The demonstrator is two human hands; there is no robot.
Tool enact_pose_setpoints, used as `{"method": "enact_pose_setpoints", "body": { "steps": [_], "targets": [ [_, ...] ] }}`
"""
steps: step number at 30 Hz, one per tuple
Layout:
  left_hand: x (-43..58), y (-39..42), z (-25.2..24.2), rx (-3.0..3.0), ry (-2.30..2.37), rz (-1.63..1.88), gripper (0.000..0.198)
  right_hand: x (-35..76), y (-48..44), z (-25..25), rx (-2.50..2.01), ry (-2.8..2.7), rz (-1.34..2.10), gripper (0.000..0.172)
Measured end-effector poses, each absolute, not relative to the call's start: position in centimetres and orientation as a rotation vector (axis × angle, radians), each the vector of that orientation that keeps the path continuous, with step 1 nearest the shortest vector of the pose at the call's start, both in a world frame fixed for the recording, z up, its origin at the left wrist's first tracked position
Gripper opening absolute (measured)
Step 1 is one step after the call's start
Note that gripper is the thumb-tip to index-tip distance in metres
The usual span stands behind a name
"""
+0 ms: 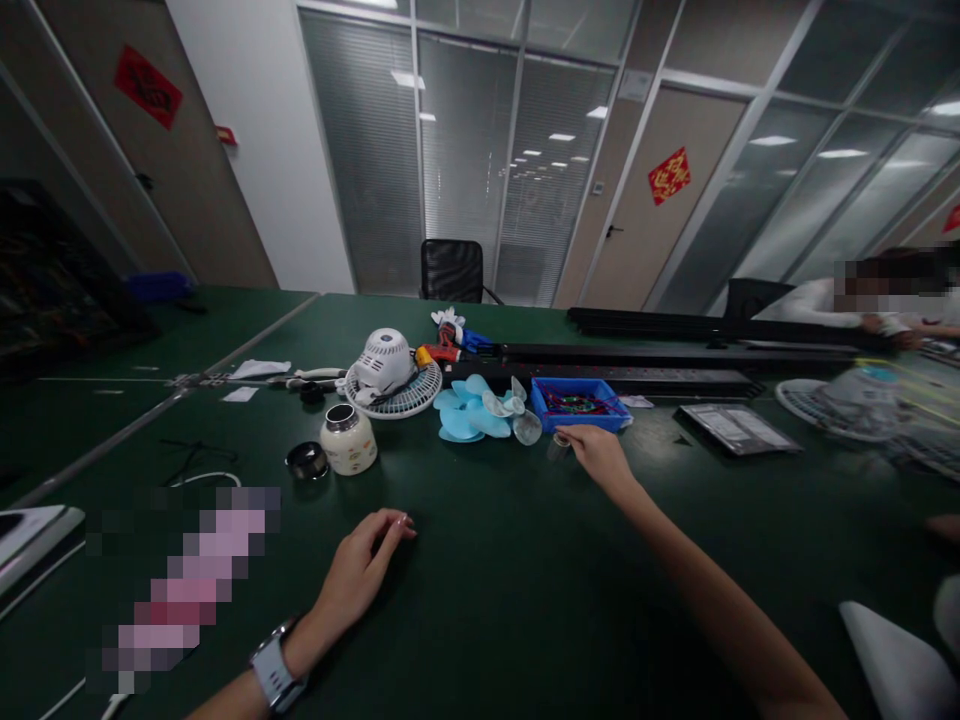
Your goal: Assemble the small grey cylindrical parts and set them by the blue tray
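My right hand point(598, 458) reaches forward over the table and pinches the top of a small clear jar point(556, 450), whose exact kind is hard to make out. The jar is just in front of a blue bin point(581, 420) that holds thin coloured wires. My left hand point(364, 562) rests on the green tabletop with its fingers curled together and nothing visible in them. Beyond it stand a cream patterned bottle point(349, 445) with its mouth uncovered and a black cup-like lid point(307, 461). Light-blue fan blades point(469, 410) and clear fan blades point(517, 408) lie left of the jar.
A white fan point(386, 365) lies at mid-table, with an orange-red tool point(441, 353) behind it. Long black rails point(645, 357) cross the back. A flat bagged item point(739, 428) and another fan point(847, 405) are at right. A person point(817, 300) sits at far right.
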State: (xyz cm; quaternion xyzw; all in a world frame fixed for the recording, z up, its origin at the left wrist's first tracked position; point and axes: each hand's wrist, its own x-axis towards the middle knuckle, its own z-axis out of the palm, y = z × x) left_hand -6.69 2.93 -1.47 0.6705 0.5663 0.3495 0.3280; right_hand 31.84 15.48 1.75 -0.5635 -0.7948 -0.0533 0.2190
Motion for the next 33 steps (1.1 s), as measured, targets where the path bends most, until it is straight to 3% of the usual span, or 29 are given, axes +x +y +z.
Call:
{"method": "enact_pose_setpoints", "body": {
  "steps": [8, 12, 15, 19, 26, 33],
  "targets": [
    [-6.8, 3.0, -1.5, 1.767, 1.464, 0.892, 0.030, 31.6, 15.5, 1.6, -1.527, -2.208, -0.109, 0.030],
    [-6.8, 3.0, -1.7, 1.775, 1.479, 0.891, 0.030, 33.1, 14.1, 1.2, -1.410, -2.149, -0.250, 0.032],
    [-6.9, 3.1, -2.0, 1.794, 1.474, 0.889, 0.029, 35.9, 13.5, 0.0, -1.494, -1.904, -0.327, 0.044],
    [-6.9, 3.1, -2.1, 1.812, 1.474, 0.896, 0.028, 39.5, 14.2, -2.1, -1.588, -1.804, 0.160, 0.066],
    [-6.7, 2.7, -1.8, 1.856, 1.450, 0.934, 0.027, 38.3, 12.9, -2.2, -1.491, -1.677, 0.755, 0.061],
    [-5.4, 1.6, -1.7, 2.055, 1.255, 0.981, 0.031, 26.2, 6.0, -0.6, -1.224, -1.948, 1.097, 0.051]
  ]
}}
